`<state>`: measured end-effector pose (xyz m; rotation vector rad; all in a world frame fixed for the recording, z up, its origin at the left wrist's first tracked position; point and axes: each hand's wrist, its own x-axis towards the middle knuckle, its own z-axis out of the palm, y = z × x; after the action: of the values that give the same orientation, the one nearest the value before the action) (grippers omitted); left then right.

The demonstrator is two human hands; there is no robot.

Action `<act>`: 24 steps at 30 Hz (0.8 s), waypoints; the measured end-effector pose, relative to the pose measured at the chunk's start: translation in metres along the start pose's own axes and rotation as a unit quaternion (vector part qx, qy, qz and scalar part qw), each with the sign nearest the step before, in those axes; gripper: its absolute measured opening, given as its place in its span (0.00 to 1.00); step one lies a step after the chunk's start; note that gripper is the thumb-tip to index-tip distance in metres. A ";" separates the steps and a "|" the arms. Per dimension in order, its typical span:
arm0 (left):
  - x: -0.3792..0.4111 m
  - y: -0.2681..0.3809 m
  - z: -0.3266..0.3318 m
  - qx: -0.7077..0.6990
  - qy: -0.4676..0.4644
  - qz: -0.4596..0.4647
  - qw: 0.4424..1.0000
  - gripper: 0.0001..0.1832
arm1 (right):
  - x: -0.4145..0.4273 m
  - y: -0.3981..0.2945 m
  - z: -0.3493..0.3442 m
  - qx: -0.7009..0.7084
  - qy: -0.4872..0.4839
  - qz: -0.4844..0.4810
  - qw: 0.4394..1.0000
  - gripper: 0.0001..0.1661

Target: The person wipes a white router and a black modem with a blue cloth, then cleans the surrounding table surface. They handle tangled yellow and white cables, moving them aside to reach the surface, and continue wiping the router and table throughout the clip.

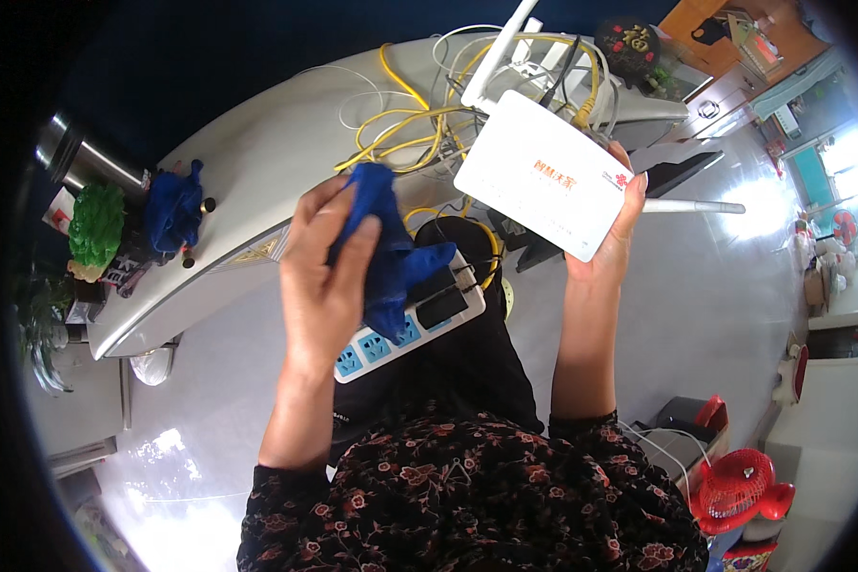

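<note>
A blue cloth (382,243) is bunched in my left hand (322,272), pinched between thumb and fingers. My right hand (611,236) grips a white router (543,175) by its right edge, its printed face turned up towards me. One white antenna (497,57) rises from the router, and another sticks out to the right behind my hand. Yellow and black cables run to the router's far side. Below the cloth, a white power strip (447,307) with blue sockets rests across my lap, with a black adapter (442,306) plugged in. The cloth hides part of the strip.
Tangled yellow cables (407,129) lie on the curved grey-white tabletop (293,129). A second blue cloth (175,207), a green ornament (96,225) and a steel flask (104,168) stand at the left. Behind the router is another white device with antennas (543,57). A red fan (740,486) is at the lower right.
</note>
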<state>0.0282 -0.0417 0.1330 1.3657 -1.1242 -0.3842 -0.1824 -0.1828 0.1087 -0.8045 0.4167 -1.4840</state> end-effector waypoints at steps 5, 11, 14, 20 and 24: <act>0.012 0.017 0.048 0.254 -0.014 0.219 0.942 0.14 | -0.014 0.015 0.010 -0.102 -0.050 -0.038 0.993 0.28; 0.001 0.033 0.095 0.229 -0.020 0.347 0.909 0.19 | -0.034 0.005 0.039 -0.226 0.006 -0.094 0.969 0.23; 0.018 0.021 0.085 0.263 -0.008 0.332 0.906 0.21 | -0.022 0.009 0.024 -0.108 -0.024 -0.104 0.988 0.19; 0.029 0.017 0.088 0.276 -0.032 0.320 0.906 0.20 | -0.018 0.024 0.027 -0.153 0.002 -0.073 0.986 0.20; 0.014 0.024 0.097 0.248 -0.089 0.328 0.907 0.17 | -0.027 0.019 0.024 -0.314 0.032 -0.088 0.945 0.31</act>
<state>-0.0521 -0.1022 0.1423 1.2920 -1.8367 0.2996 -0.1543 -0.1538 0.1053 -1.3237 0.9133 -1.5605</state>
